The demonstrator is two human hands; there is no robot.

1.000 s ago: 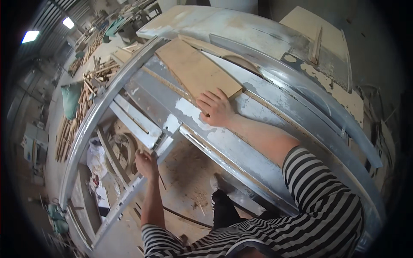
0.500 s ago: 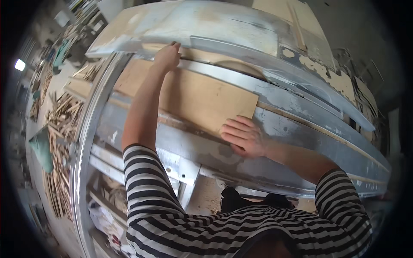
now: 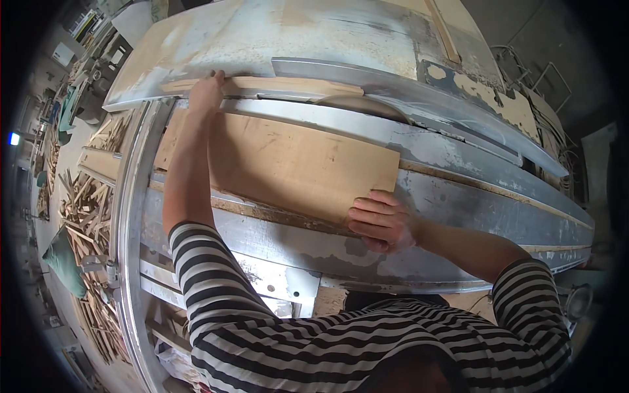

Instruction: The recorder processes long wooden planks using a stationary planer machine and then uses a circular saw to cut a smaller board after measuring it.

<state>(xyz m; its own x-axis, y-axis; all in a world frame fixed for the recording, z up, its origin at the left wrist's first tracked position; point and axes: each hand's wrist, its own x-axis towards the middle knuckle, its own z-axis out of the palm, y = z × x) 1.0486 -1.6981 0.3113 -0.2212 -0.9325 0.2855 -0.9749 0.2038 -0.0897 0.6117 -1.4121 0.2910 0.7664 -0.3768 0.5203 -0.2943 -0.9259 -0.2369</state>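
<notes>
On the grey metal table saw (image 3: 452, 203), a flat rectangular wooden board (image 3: 301, 157) lies just on the near side of the round saw blade (image 3: 367, 106). A narrow wood strip (image 3: 288, 84) lies beyond the board, along the metal fence (image 3: 341, 71). My left hand (image 3: 206, 93) reaches across the board's left part, with its fingertips closed on the strip. At the board's near right corner, my right hand (image 3: 381, 221) has its fingers curled over the edge; its thumb is partly hidden.
A pale panel surface (image 3: 262, 39) spreads beyond the fence, with a thin wood stick (image 3: 443, 33) on it. A metal rail (image 3: 128, 229) runs along the left side. Heaped wood offcuts (image 3: 85, 203) and a green sack (image 3: 64, 262) lie on the floor at left.
My left hand has moved left along the fence, and the wood strip has slid left with it. My right hand stays at the board's corner, its fingers more curled. The view has shifted slightly.
</notes>
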